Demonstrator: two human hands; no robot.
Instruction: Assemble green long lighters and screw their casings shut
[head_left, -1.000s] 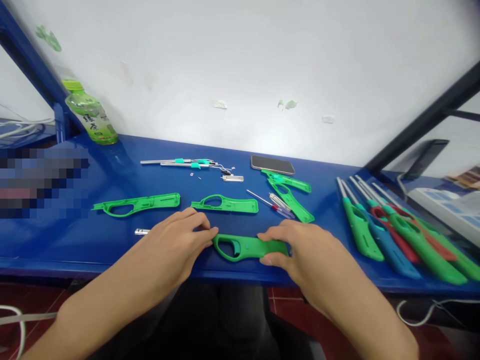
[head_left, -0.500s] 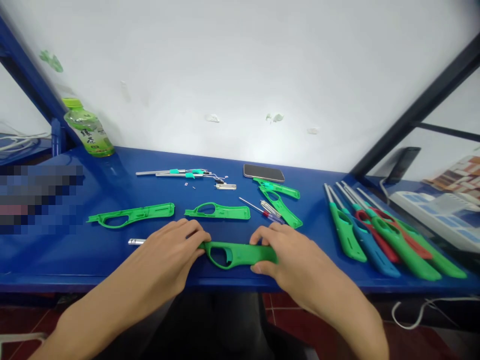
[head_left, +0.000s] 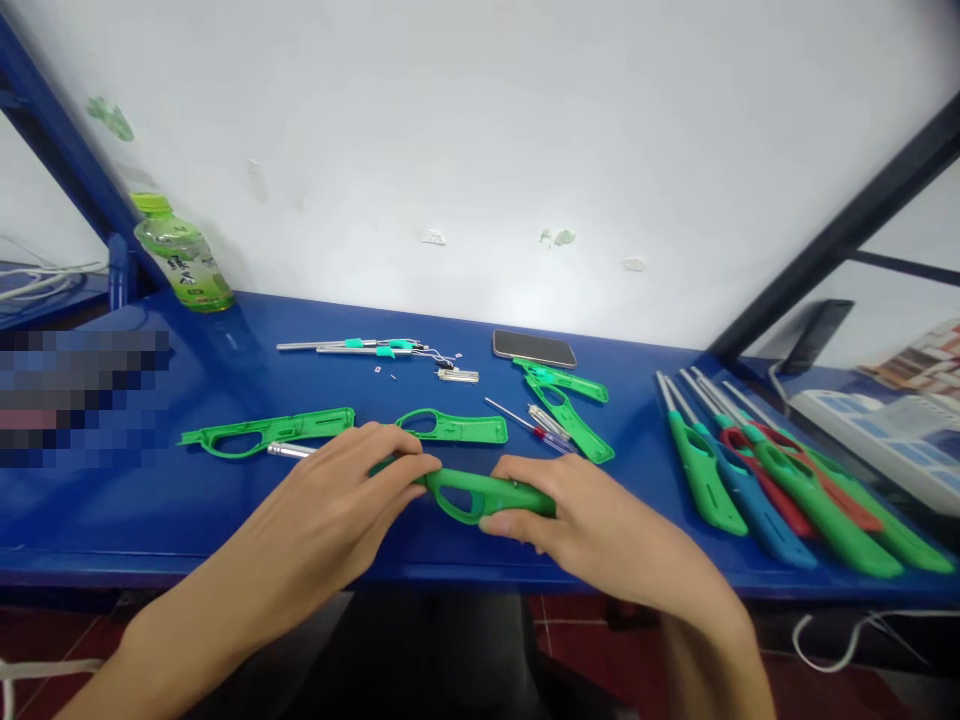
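A green long-necked lighter (head_left: pixel 495 492) is held between both hands above the front of the blue table. My left hand (head_left: pixel 360 485) pinches it at its neck, and the lighter's metal tube (head_left: pixel 291 450) sticks out to the left past the fingers. My right hand (head_left: pixel 559 505) wraps round the handle, thumb near the trigger opening. Just behind lie two open green casing halves, a left one (head_left: pixel 307 424) and a middle one (head_left: pixel 461 428). A screwdriver (head_left: pixel 544 433) rests beside more green casing pieces (head_left: pixel 577 425).
Metal lighter tubes with wires (head_left: pixel 367 348) and a small clear fuel tank (head_left: pixel 457 376) lie further back. A phone (head_left: pixel 532 348) is near the wall. Several assembled lighters (head_left: pixel 787 470) lie at the right. A green bottle (head_left: pixel 187 265) stands back left.
Both hands have raised the lighter off the table and tilted it, edge more upward. The right fingers have closed further round the handle. The view has shifted slightly.
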